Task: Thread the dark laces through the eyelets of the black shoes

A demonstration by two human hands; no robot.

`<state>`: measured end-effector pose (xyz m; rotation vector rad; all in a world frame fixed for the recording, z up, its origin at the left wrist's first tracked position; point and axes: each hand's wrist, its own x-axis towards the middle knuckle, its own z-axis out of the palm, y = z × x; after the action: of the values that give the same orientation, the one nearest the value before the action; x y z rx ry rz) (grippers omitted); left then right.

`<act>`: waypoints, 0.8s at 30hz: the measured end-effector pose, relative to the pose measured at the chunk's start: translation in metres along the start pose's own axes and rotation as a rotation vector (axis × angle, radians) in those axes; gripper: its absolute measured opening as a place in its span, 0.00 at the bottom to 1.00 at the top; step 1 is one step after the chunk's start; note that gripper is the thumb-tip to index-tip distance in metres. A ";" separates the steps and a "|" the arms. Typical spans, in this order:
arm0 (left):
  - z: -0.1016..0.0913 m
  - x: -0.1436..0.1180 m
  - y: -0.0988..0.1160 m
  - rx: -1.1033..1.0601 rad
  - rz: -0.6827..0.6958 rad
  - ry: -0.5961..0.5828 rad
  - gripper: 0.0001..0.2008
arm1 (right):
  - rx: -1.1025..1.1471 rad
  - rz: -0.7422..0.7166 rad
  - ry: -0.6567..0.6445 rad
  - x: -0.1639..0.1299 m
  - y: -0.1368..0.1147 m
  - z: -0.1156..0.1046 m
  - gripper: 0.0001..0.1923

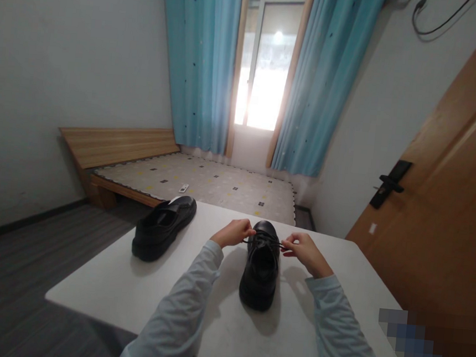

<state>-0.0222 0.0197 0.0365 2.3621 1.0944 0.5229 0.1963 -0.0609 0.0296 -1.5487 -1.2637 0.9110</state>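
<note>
A black lace-up shoe point(259, 280) stands upright on the white table point(224, 341), its toe pointing away from me and its heel toward me. Dark laces cross over its front. My left hand point(234, 232) is at the shoe's left side, fingers pinched on a shoelace. On the opposite side my right hand point(299, 248) pinches a shoelace too, and the lace stretches out from the shoe to those fingers. A second black shoe point(162, 227) rests at the table's left edge, apart from both hands.
Beyond the table lies a bed point(216, 185) with a patterned mattress and a wooden headboard point(124, 145). A small white object point(184, 188) lies on it. Blue curtains point(202, 59) flank a bright window point(268, 70). A wooden door point(442, 179) with a black handle is at right.
</note>
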 end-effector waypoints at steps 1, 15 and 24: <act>0.001 0.001 -0.003 -0.036 -0.012 -0.016 0.12 | 0.001 0.020 -0.002 0.000 0.001 -0.001 0.13; 0.007 0.003 -0.020 -0.271 -0.129 -0.179 0.14 | -0.026 0.161 -0.066 -0.002 0.006 0.000 0.13; 0.005 -0.001 -0.007 -0.128 -0.099 -0.091 0.11 | 0.003 0.129 -0.074 -0.004 0.002 0.003 0.12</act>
<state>-0.0243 0.0218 0.0285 2.1871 1.0964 0.4326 0.1936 -0.0644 0.0265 -1.6218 -1.2247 1.0607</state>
